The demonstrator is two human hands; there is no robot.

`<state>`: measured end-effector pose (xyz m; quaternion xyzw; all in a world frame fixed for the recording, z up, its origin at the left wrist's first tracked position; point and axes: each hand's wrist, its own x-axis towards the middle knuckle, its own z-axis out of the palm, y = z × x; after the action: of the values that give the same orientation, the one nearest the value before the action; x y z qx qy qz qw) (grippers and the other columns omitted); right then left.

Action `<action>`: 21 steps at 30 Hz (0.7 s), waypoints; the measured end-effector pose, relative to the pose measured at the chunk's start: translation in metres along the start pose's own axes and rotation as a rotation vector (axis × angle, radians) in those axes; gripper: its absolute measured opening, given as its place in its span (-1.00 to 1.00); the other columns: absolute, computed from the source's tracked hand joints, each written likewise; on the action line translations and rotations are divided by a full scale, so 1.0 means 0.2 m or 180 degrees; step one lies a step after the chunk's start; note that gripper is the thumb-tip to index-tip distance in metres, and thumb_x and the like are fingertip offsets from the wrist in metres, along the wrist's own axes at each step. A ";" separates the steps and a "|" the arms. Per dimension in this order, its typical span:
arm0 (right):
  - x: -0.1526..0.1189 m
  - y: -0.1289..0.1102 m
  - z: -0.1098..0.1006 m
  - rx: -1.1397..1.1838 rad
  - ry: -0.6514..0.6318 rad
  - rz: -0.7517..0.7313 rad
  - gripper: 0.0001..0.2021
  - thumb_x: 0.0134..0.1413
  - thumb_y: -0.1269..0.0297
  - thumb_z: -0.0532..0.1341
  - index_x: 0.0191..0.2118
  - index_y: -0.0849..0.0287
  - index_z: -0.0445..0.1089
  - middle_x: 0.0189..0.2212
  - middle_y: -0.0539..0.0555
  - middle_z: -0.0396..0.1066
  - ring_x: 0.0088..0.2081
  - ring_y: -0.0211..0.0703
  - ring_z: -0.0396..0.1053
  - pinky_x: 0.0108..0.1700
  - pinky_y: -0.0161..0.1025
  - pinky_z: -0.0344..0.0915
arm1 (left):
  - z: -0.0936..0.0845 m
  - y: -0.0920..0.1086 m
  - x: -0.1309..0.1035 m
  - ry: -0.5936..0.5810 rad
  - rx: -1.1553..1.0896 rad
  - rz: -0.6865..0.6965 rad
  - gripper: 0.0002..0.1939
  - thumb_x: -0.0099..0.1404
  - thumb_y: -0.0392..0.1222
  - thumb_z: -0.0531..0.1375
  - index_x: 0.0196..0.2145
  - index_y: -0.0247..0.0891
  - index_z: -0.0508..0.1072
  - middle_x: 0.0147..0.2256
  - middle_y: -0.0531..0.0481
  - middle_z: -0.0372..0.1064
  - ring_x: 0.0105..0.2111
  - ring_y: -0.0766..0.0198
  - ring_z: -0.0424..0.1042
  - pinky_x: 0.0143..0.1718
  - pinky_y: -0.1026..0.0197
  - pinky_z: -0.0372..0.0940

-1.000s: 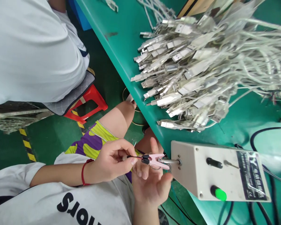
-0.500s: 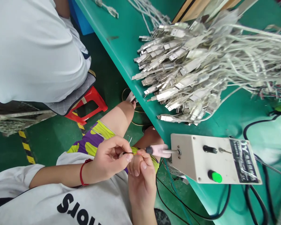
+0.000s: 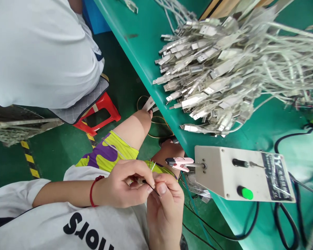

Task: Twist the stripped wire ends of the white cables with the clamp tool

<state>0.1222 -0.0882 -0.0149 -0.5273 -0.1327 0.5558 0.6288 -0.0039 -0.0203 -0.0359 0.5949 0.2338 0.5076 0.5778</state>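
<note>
Off the clip end of the beige machine [image 3: 232, 189], your left hand [image 3: 127, 184] pinches a thin dark wire [image 3: 153, 189] between thumb and finger; your right hand [image 3: 167, 203] is drawn together at its far end, hold unclear. Pink clip [image 3: 184, 162] on the machine's shaft; heaped USB cables [image 3: 211, 74] beside the machine, on the green table [image 3: 135, 55].

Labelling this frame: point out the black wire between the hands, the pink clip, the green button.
Black wire [image 3: 154, 190], head view: middle of its visible stretch.
Pink clip [image 3: 184, 160], head view: its upper pink arm.
Green button [image 3: 247, 193], head view: face of its cap.
</note>
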 end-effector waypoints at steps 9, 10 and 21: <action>0.00 -0.05 0.04 0.0207 -0.0264 0.0214 -0.80 0.09 0.05 0.62 -0.40 -0.01 0.72 -0.68 -0.19 0.09 -0.62 -0.39 -0.09 -0.42 -0.34 0.33 | 0.01 0.00 0.00 -0.0101 -0.0329 0.0162 -0.79 0.30 -0.47 0.29 -0.19 -0.20 0.51 -0.42 0.08 0.43 -0.55 0.41 0.23 -0.50 0.33 0.22; 0.00 -0.05 0.04 0.0180 -0.0252 0.0197 -0.80 0.08 0.05 0.62 -0.40 -0.02 0.72 -0.67 -0.19 0.09 -0.62 -0.39 -0.11 -0.41 -0.33 0.35 | 0.01 0.00 0.00 -0.0109 -0.0348 0.0160 -0.81 0.32 -0.45 0.29 -0.19 -0.20 0.51 -0.41 0.07 0.43 -0.55 0.40 0.23 -0.50 0.33 0.21; -0.01 -0.03 -0.04 -0.0193 -0.0064 -0.0023 -0.73 0.03 0.01 0.63 -0.48 0.01 0.67 -0.62 -0.07 0.37 -0.47 -0.20 0.37 -0.29 -0.23 0.44 | 0.01 -0.01 0.00 -0.0434 -0.0482 0.0017 -0.88 0.53 -0.17 0.30 -0.21 -0.22 0.56 -0.55 0.11 0.36 -0.63 0.41 0.19 -0.57 0.34 0.14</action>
<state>0.1316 -0.0935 -0.0118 -0.5400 -0.1577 0.5546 0.6132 -0.0022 -0.0210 -0.0370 0.5832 0.1534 0.4837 0.6343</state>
